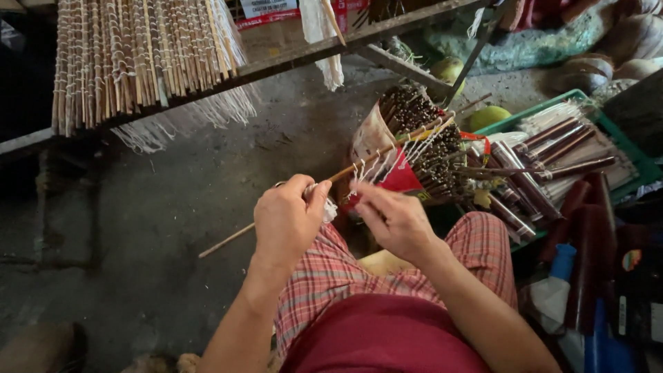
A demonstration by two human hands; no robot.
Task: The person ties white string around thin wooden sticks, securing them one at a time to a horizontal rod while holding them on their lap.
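I observe the left hand (286, 221) closed around a thin bamboo stick (345, 173), thumb and fingers pinching it just below a row of white string loops (387, 160). The right hand (395, 220), just beside the stick on its lower side, has its fingertips narrowed on the string near the first loops; I cannot tell whether a knot is already drawn tight. The stick runs slantwise: its bare end points down past the left hand toward the concrete floor (173, 207), and its upper end lies across a bundle of dark sticks (421, 138) standing in a red and white wrapper.

Beyond the stick's upper end sits a green crate (646, 166) holding dark red tubes. Well above the stick, a rack (290, 59) carries a hanging mat of tied sticks (138, 55) with a white fringe.

In my judgement, good work here depends on the left hand keeping the stick from rolling while the right hand holds even tension, so each loop seats snug against the one before it. Slack string would likely let the loops slide along the stick.
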